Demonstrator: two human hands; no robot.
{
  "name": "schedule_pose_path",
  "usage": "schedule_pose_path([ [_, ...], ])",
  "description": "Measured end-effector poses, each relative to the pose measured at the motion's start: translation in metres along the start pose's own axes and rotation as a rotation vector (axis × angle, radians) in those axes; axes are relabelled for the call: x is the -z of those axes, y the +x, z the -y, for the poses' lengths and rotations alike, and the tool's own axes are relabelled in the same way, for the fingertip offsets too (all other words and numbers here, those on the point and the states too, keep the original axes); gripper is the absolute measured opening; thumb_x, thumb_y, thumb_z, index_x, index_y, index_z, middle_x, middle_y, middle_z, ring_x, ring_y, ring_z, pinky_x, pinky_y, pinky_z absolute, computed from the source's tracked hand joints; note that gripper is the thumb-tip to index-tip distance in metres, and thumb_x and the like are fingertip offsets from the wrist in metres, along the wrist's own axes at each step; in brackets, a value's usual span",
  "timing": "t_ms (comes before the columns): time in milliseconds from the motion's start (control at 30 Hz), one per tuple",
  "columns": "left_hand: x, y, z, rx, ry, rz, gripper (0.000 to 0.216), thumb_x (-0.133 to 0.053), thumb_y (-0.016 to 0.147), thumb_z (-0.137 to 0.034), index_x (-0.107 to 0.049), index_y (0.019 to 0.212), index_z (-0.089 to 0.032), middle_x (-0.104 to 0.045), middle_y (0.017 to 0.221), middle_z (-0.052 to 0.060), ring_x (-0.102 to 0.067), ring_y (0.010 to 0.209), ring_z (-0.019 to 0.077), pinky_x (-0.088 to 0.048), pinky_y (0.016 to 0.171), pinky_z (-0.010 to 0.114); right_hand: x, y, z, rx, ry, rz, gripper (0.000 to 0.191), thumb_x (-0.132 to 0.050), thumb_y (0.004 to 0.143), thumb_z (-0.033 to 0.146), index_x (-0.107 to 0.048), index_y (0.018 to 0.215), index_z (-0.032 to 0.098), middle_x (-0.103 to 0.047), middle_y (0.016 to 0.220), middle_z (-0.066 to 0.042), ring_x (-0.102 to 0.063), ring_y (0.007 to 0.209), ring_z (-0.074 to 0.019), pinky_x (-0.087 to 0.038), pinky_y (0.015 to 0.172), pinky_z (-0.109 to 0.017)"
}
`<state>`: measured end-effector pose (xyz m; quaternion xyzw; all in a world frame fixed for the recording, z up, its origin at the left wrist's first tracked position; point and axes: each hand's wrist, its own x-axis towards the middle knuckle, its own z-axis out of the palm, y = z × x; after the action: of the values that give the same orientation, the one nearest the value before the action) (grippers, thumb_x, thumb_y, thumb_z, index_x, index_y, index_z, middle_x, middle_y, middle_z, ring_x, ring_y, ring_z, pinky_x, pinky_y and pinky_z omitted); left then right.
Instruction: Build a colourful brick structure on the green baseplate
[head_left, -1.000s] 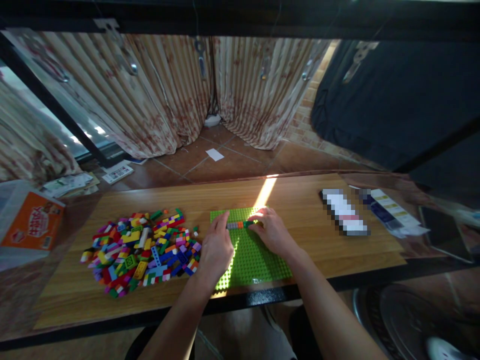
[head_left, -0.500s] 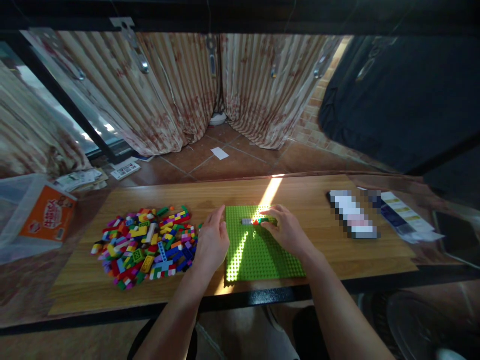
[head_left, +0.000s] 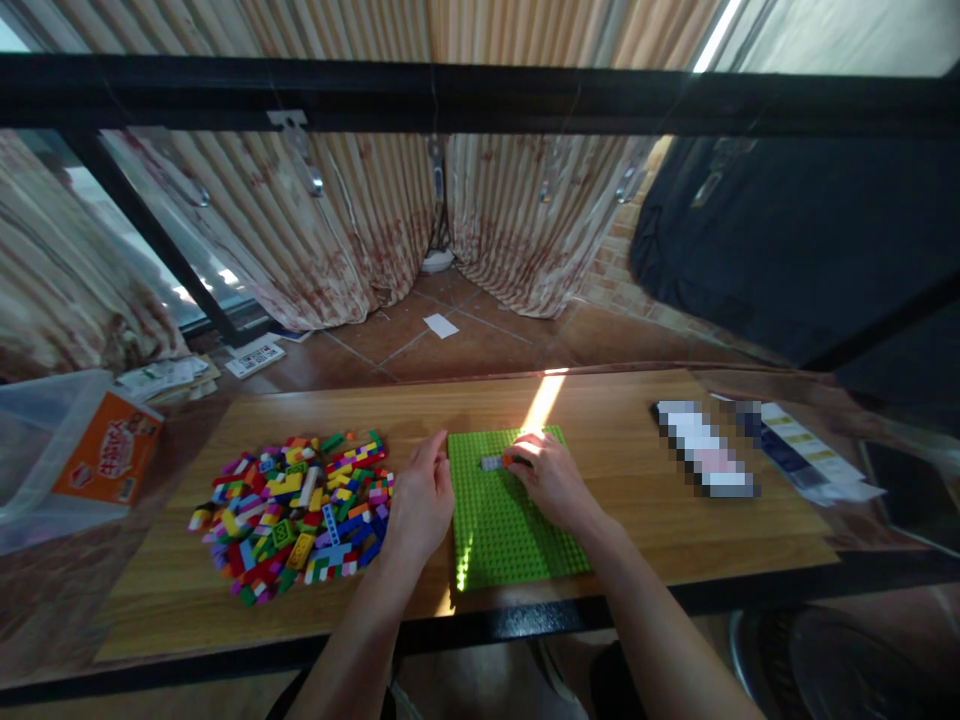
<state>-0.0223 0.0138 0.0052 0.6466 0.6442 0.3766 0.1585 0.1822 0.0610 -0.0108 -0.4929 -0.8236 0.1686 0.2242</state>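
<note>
The left hand [head_left: 422, 495], which a second ago had its fingertips at the near end of the short row of small grey, orange and green plastic bricks [head_left: 492, 463], has moved off to just beside the left edge of the square, bright green studded plastic baseplate [head_left: 487, 530]. Its fingers are stretched out with nothing seen in them (whether they touch the edge I cannot tell). The right hand [head_left: 551, 480] has closed in over the row's right end, so mostly the grey part shows now, with a trace of orange; the fingertips are bent there, but whether they clamp a brick is hidden. The two hands are well apart.

The row lies across the upper part of the baseplate. Judging by this, the right hand alone is now working the row, and how firmly its right end sits on the studs cannot be read. The loose, many-coloured pile of plastic bricks [head_left: 285, 510] lies left of the baseplate, beyond the left hand, untouched by the right.
</note>
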Motion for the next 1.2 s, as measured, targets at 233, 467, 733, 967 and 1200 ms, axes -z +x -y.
schedule_pose_path([
  [233,0.001,0.002,0.004,0.020,-0.036,0.000,0.038,-0.042,0.087,-0.014,-0.059,0.121,-0.011,-0.068,0.116,0.014,-0.066,0.103,0.0220,-0.054,0.092,0.039,-0.010,0.000,0.003,-0.012,-0.001,-0.107,0.015,-0.059,0.087,0.026,-0.069,0.097,0.021,-0.068,0.099,-0.006,-0.059,0.095,-0.0221,-0.046,0.084,-0.034],
  [467,-0.018,-0.011,0.000,-0.146,0.138,0.129,0.044,-0.044,0.087,-0.017,-0.057,0.129,-0.016,-0.060,0.133,0.012,-0.055,0.124,0.0242,-0.045,0.105,0.045,-0.021,0.005,0.001,-0.160,-0.035,-0.359,0.020,-0.052,0.091,0.025,-0.069,0.098,0.020,-0.068,0.100,-0.009,-0.058,0.095,-0.0235,-0.046,0.084,-0.036],
  [733,-0.033,-0.025,-0.017,-0.187,0.442,0.253,0.051,-0.051,0.089,-0.026,-0.046,0.139,-0.016,-0.050,0.143,0.013,-0.045,0.133,0.0287,-0.042,0.106,0.049,-0.005,0.005,-0.001,-0.497,-0.249,-0.248,0.033,-0.049,0.092,0.035,-0.065,0.117,0.020,-0.058,0.125,-0.014,-0.049,0.115,-0.0298,-0.040,0.090,-0.041],
  [967,-0.036,-0.031,-0.022,-0.222,0.522,0.239,0.053,-0.053,0.090,-0.032,-0.044,0.141,-0.019,-0.049,0.144,0.012,-0.042,0.134,0.0304,-0.039,0.106,0.052,-0.013,0.003,0.003,-0.501,-0.293,-0.157,0.041,-0.047,0.093,0.043,-0.060,0.123,0.019,-0.050,0.137,-0.015,-0.042,0.126,-0.0307,-0.033,0.101,-0.046],
  [1200,-0.042,-0.031,-0.023,-0.212,0.546,0.215,0.051,-0.052,0.090,-0.034,-0.046,0.139,-0.022,-0.050,0.143,0.012,-0.043,0.132,0.0317,-0.039,0.104,0.057,-0.022,-0.001,0.009,-0.513,-0.362,-0.125,0.043,-0.038,0.098,0.041,-0.056,0.130,0.018,-0.042,0.145,-0.014,-0.034,0.133,-0.0288,-0.024,0.108,-0.047],
])
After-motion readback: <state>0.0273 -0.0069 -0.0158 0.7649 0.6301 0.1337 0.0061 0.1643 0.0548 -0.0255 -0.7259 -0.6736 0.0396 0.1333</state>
